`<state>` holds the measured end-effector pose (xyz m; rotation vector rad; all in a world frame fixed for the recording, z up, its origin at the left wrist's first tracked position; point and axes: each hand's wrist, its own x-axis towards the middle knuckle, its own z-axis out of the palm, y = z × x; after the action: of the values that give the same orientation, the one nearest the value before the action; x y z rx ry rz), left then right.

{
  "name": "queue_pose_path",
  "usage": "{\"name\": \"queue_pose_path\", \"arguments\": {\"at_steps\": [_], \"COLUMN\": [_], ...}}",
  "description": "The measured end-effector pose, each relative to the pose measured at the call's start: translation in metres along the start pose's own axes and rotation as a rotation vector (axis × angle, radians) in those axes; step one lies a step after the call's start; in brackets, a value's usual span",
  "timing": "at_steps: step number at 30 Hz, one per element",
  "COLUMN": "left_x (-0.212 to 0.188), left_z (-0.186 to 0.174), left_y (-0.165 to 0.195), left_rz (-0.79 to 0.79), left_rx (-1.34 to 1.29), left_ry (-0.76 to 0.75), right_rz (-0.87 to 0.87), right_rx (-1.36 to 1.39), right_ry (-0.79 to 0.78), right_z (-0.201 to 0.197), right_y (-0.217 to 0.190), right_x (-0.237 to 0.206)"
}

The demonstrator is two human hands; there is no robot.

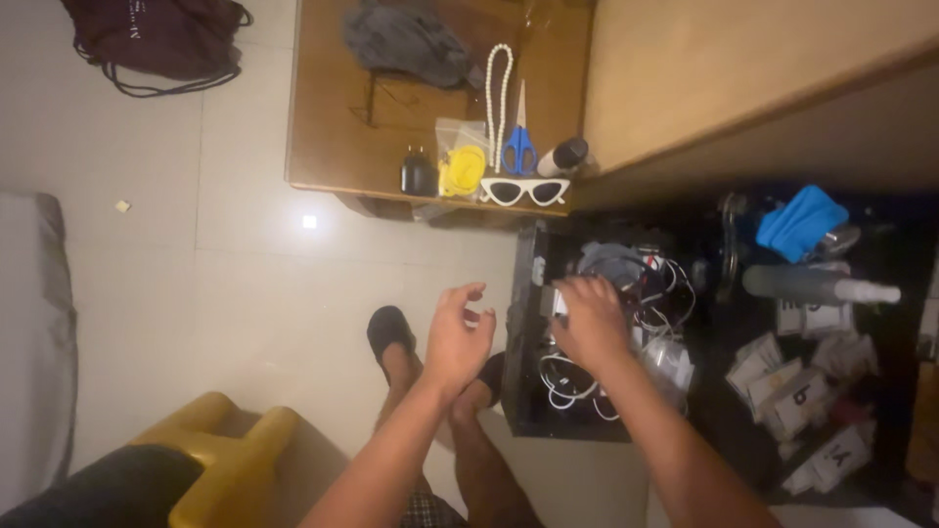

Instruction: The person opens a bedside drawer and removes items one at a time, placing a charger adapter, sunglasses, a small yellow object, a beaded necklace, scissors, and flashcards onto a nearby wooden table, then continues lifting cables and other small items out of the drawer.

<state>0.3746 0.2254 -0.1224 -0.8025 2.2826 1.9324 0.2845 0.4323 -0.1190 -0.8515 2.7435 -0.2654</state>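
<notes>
The right hand (590, 321) rests fingers-down, grasping among tangled white cables (626, 332) in the open black box (523, 323), while the left hand (458, 332) hovers just beside it, fingers loosely curled and empty.

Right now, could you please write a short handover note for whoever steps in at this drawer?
Left hand: empty, fingers curled, hovering over the floor beside the open drawer.
Right hand: palm down in the drawer, fingers on the tangle of white cables; whether it grips one cannot be told.
Done: drawer open.
Left: cables remain tangled inside.
</notes>
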Motion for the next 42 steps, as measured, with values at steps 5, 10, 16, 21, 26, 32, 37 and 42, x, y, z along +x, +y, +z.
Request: {"name": "queue_pose_path", "arguments": {"at_steps": [5,10,16,21,26,32,37,42], "left_x": [-0.027,-0.043,-0.052,-0.055,-0.054,-0.045,-0.036,-0.016], "left_z": [0.016,0.023,0.025,0.025,0.019,0.009,0.003,0.011], "left_y": [-0.010,-0.013,-0.004,0.004,0.017,0.043,0.060,0.068], "left_rz": [-0.020,-0.016,-0.020,-0.038,-0.047,0.042,0.305,-0.067], "left_rx": [0.014,0.040,0.019,0.040,0.049,0.024,-0.025,-0.440], "left_ry": [-0.009,0.030,0.034,0.037,0.016,-0.011,-0.069,-0.182], "right_rz": [0.030,0.023,0.017,0.037,0.031,0.090,0.367,0.474], "right_rx": [-0.310,-0.412,-0.423,-0.369,-0.156,0.071,0.367,0.929], "right_ry": [-0.201,-0.251,-0.207,-0.227,-0.092,0.148,0.246,0.224], "right_z": [0.019,0.031,0.043,0.035,0.000,-0.045,-0.057,-0.047], "right_y": [-0.010,-0.007,0.002,0.000,-0.003,0.002,-0.010,-0.045], "right_x": [0.014,0.015,0.019,0.024,0.014,-0.005,-0.014,0.006]}}
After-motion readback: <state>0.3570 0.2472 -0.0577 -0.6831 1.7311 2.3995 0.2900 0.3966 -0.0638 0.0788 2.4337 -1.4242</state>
